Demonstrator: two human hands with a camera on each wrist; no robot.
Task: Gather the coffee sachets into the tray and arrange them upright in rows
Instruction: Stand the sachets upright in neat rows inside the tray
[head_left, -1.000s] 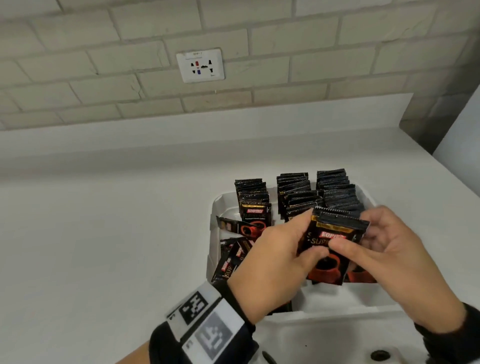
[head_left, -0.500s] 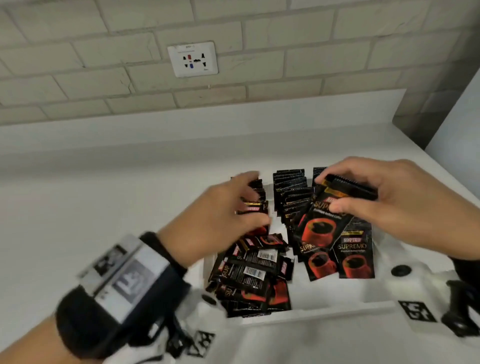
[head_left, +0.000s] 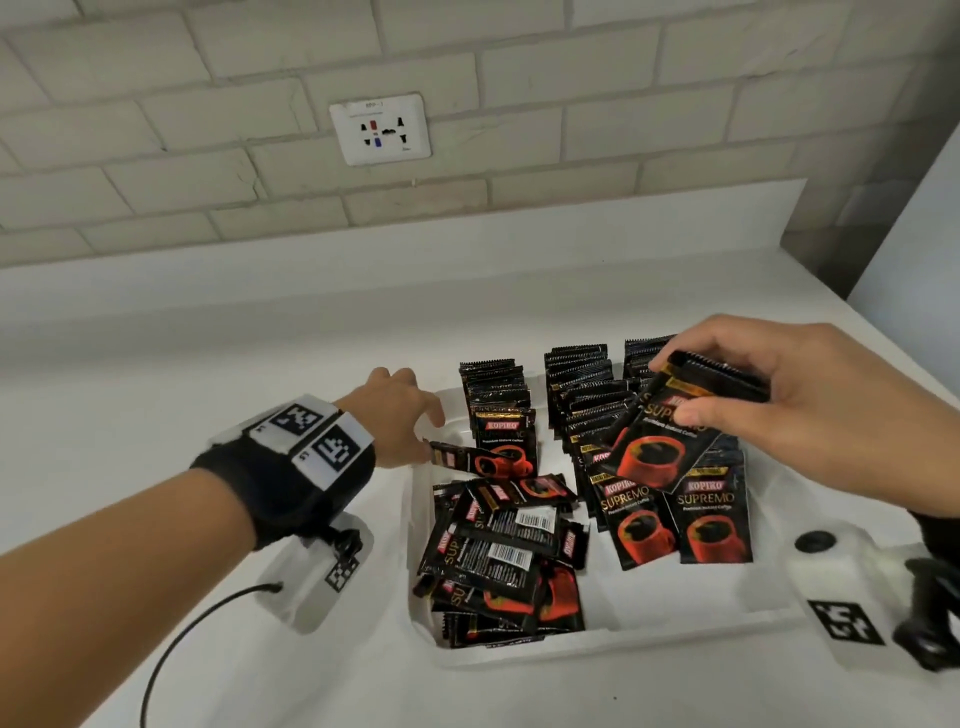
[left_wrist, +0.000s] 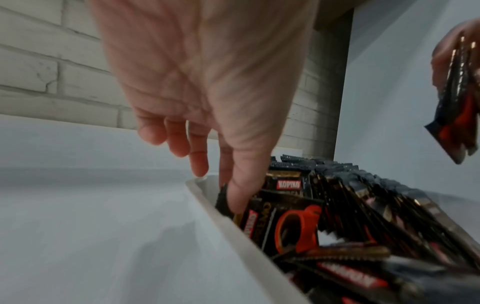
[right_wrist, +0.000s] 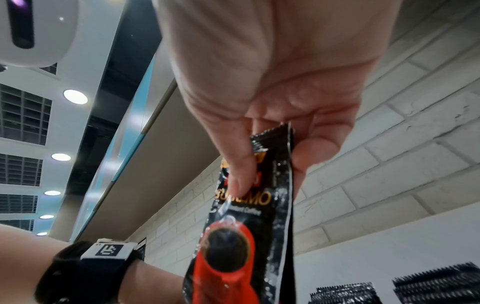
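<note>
A white tray (head_left: 597, 652) on the counter holds black-and-red coffee sachets. Three upright rows (head_left: 576, 374) stand at its back, and a loose pile (head_left: 498, 561) lies at the front left. Two sachets (head_left: 711, 514) lean at the front of the right-hand rows. My right hand (head_left: 675, 395) pinches a small bundle of sachets (head_left: 654, 447) by the top edge, tilted above the middle and right rows; thumb and fingers (right_wrist: 241, 174) clamp the bundle (right_wrist: 239, 257). At the tray's left wall (left_wrist: 233, 230), my left hand (head_left: 428, 441) pinches the end of a lying sachet (head_left: 467, 460) with thumb and forefinger (left_wrist: 239, 197).
The tray sits on a white counter (head_left: 208, 364) with a low white upstand and a brick wall behind. A wall socket (head_left: 379, 130) is above. A grey panel (head_left: 914, 234) closes the right side. Wrist camera units and a black cable (head_left: 171, 654) hang near the tray's front corners.
My left hand let go of the bundle and reached to the tray's left wall, taking a lying sachet. The right hand carried the bundle up and back over the rows.
</note>
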